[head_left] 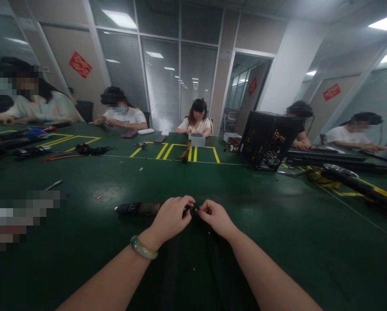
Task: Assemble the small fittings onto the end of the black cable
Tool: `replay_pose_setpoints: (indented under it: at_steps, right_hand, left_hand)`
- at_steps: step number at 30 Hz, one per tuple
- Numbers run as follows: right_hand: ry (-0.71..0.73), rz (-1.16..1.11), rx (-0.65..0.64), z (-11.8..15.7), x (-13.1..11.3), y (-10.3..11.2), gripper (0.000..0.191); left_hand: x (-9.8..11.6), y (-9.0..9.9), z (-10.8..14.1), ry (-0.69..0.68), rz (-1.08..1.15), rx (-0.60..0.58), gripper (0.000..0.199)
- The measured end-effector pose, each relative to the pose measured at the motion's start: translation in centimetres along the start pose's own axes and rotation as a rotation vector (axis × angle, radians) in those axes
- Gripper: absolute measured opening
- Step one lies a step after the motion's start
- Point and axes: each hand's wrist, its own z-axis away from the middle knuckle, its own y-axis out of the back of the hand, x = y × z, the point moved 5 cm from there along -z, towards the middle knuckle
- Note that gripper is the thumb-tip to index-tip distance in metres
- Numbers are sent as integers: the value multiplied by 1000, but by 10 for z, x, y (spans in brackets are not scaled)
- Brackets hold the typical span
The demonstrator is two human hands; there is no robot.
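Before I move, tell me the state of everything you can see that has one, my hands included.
Left hand: fingers closed on a small dark piece.
Right hand: fingers pinched at a tiny brass-coloured part, too small to identify.
Dark cylindrical tool: lying on its side; on or off, can't tell.
Black computer case: standing upright.
Blinds: lowered.
Ceiling light: lit.

And here on the left wrist, just behind the left hand (pixel 173 216), we've got a smooth, rounded bangle (pixel 144 248), marbled green and amber; both forearms are sleeveless, both hands ungloved.
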Motion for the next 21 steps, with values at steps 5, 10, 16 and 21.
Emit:
replay_pose_setpoints:
  at_steps: [5,10,16,21]
  right_hand:
    - [0,28,-2,3,-6,1,8]
    - [-15,32,-24,3,-6,-1,8]
    - [-5,106,9,3,-5,0,6]
    - [-15,100,-21,5,-5,-1,6]
  left_hand:
    - [2,0,0,5,-3,-3,27]
    - [6,3,0,-16,-32,-9,22]
    - [7,-1,-1,-37,-93,-70,14]
    - [4,-3,-1,-37,-73,-69,11]
